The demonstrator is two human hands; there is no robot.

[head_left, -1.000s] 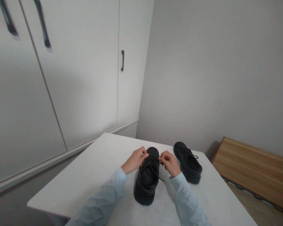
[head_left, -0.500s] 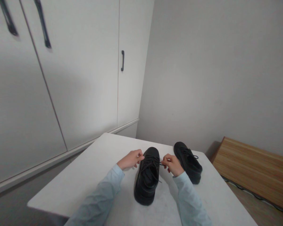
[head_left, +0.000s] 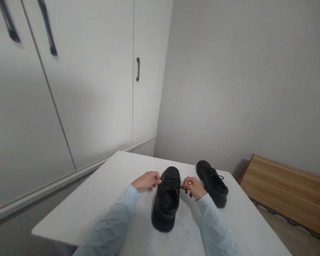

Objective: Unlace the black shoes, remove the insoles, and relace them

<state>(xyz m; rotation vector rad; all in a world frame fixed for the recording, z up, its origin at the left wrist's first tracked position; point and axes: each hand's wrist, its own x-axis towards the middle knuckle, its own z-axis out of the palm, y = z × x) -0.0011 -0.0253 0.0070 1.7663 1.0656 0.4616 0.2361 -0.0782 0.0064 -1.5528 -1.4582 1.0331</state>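
A black lace-up shoe (head_left: 163, 216) stands on the white table (head_left: 96, 209), toe pointing away from me. Its dark shoelace (head_left: 171, 185) is gathered in a knot or bow over the tongue. On the shoe's left side, my left hand (head_left: 147, 180) pinches one part of the lace between thumb and finger. My right hand (head_left: 194, 187) is closed on another part at the right side, where a short dark stretch runs from the shoe to the fingers. The second black shoe (head_left: 216, 190), its lace tied in a bow, sits just beyond my right hand.
White cabinet doors (head_left: 96, 89) with black handles rise at the left behind the table. A grey wall (head_left: 229, 89) stands at the back. To the right is a low wood-grain surface (head_left: 288, 195) with a dark cable along its edge.
My left hand has shifted slightly left and down, and the lace over the shoe looks drawn in tighter. A loose lace end by the shoe's opening no longer shows.
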